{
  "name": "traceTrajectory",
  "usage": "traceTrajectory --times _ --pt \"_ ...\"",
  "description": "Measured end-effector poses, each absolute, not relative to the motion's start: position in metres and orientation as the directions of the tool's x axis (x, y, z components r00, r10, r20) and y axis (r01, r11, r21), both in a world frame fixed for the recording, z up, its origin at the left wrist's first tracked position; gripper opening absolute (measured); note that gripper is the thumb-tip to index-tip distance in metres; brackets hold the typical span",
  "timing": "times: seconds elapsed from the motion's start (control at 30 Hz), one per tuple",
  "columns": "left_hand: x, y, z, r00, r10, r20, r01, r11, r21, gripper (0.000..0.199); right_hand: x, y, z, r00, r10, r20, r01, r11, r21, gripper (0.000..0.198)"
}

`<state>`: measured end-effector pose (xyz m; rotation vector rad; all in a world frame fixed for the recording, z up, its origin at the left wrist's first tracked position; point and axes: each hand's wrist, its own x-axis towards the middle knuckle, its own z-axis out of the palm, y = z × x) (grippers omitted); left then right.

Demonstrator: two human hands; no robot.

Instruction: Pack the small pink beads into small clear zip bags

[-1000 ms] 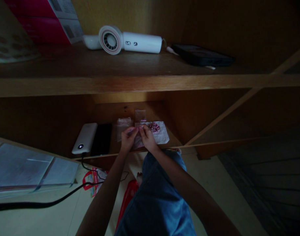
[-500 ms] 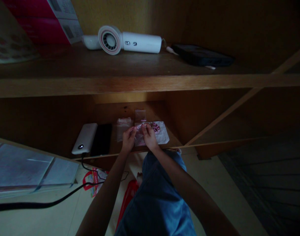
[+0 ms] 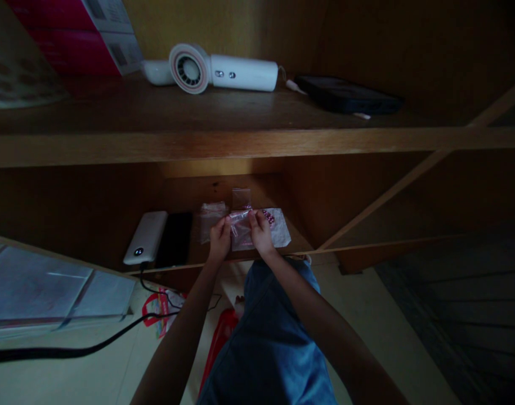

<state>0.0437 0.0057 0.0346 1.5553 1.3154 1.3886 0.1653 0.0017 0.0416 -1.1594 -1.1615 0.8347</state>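
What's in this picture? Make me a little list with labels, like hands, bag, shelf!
left hand: pinches the left edge of the small clear bag
right hand: pinches the bag's right side
beads: pink, on the white sheet behind the right hand
lower shelf: also holds a white power bank with a light on and a black phone
upper shelf: white handheld fan, dark flat case
lighting: dim

A white fan lies on the far upper shelf, a dark phone to its right and a pink box at far left. On the lower shelf, left, a power bank touches a black phone. A black cable crosses the near floor.
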Motion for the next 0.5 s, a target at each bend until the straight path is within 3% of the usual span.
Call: traceTrajectory --times 0.23,0.5 --pt "0.0414 0.006 0.0326 -0.078 0.927 0.366 0.301 -0.328 0.895 0.035 0.1654 0.0007 0.0437 0.201 0.942 0.268 0.105 0.251 -0.962 0.03" --pt "0.0468 0.0054 0.0361 -0.092 0.937 0.338 0.178 -0.318 0.931 0.026 0.1667 0.0018 0.0442 0.18 0.943 0.28 0.093 0.267 -0.959 0.03"
